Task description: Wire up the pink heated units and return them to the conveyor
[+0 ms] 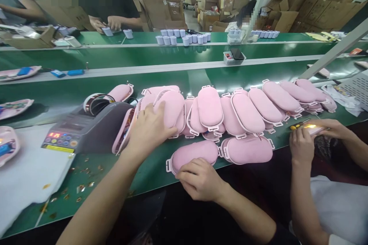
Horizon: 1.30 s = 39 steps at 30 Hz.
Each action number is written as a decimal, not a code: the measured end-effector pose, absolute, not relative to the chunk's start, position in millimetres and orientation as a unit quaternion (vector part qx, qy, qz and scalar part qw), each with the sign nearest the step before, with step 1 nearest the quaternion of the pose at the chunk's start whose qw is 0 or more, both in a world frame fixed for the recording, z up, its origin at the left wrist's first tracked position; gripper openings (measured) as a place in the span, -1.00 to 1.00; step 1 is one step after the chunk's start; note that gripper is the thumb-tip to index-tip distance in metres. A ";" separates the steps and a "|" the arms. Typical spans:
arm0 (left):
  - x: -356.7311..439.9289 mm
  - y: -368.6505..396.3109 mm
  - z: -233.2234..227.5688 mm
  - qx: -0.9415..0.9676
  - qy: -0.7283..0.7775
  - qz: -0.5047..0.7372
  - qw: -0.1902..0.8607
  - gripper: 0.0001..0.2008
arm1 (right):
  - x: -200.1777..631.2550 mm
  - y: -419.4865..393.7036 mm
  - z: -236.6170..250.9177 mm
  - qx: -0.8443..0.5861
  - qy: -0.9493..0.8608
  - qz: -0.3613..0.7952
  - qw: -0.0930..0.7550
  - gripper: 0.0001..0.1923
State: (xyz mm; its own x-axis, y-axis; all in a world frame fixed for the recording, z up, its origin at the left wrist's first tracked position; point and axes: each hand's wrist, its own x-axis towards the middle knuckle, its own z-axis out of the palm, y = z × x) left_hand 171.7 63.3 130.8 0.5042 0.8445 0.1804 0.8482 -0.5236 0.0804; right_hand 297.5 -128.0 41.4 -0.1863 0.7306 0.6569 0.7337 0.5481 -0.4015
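My left hand (151, 124) is closed over a pink oval pad (171, 109) in the left part of a row of similar pads, its thumb near the lower edge. This pad has a soft-looking face and pale rim. At the front edge, my right hand (202, 179) curls its fingers onto the rim of another pink pad (198, 154); its fingertips are partly hidden. Beside my left wrist, an upright pad (124, 132) shows parts inside. A further front pad (248, 149) lies to the right, on top of another.
A grey tape dispenser (94, 128) with lit digits stands left, near a white sheet (34, 172) and scattered amber scraps. At right, a co-worker's hands (304, 143) hold a glowing part. Beyond, lilac cups (166, 40) stand on the far green bench.
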 end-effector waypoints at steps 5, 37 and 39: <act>65.9 6.1 115.4 -0.856 -0.468 -0.210 -0.063 -0.17 | 304.1 -129.5 47.6 -0.480 -0.744 0.012 0.465 -0.76; -43.4 22.7 17.4 -0.837 -0.420 -0.294 -0.193 -0.30 | 252.5 -29.3 72.0 -0.600 -0.771 0.186 0.102 -0.65; -44.5 25.3 14.4 -0.819 -0.429 -0.327 -0.194 -0.33 | 249.7 -20.6 75.2 -0.595 -0.770 0.210 0.094 -0.75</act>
